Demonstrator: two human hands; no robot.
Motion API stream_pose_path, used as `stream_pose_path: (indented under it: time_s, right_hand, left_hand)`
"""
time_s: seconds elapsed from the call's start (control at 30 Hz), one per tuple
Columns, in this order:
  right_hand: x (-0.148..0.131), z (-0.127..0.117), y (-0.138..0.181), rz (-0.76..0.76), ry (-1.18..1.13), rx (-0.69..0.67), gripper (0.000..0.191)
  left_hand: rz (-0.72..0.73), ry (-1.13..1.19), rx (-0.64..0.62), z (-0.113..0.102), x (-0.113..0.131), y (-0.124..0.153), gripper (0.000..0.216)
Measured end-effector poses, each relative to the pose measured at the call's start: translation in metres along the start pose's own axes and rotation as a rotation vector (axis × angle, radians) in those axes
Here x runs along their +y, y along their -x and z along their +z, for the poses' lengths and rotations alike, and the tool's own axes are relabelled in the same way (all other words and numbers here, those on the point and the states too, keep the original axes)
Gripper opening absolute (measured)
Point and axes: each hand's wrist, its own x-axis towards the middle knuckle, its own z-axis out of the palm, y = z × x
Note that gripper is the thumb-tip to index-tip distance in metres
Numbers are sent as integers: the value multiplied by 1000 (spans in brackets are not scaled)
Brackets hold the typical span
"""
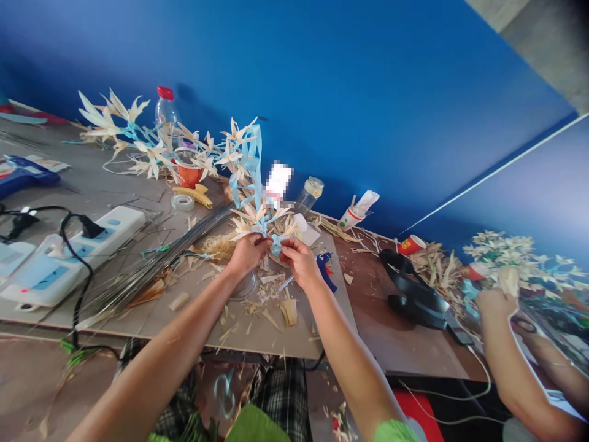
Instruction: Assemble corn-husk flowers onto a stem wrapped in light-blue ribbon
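- Fingers (pixel 265 242) first, in the head view, the only one I have: on my left hand (pixel 251 252) they are drawn together, thumb and forefinger pinching the blue wrapping (pixel 276 243) under a pale flower (pixel 248 220).
- On my right hand (pixel 299 261), thumb and fingertips close on the wrapping's other side (exactly how much they grip, I cannot tell).
- That flower sits at the middle of the bench, just beyond my fingertips, below a looped blue ribbon (pixel 251 150).
- As I judge it, I am binding the stem; the next move calls for a steady left pinch while the right draws the wrapping snug, sparing the thin petals.
- Leftward, a bundle of wires (pixel 184 238) slants near my forearm, and the power strip (pixel 113 224) lies well apart.
- Just right of my right hand lies a blue tool (pixel 326 270), so a wide elbow swing could knock it.
- Toward me, the board (pixel 269 341) runs to its front edge with only scraps (pixel 289 312) about; my freest room is there and straight up.
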Motion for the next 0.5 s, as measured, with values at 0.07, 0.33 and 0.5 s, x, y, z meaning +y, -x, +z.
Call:
stream_pose_path:
  time_s: [0.07, 0.33, 0.5]
  right_hand:
    - [-1, 3, 9, 63, 43, -27, 21]
    - [10, 16, 17, 48, 80, 58, 24]
    - [13, 16, 14, 96, -131, 82, 31]
  left_hand:
    - [40, -94, 31, 0, 1, 1, 20]
    - [67, -266, 48, 1, -2, 1, 20]
    - [57, -208, 20, 2, -1, 2, 22]
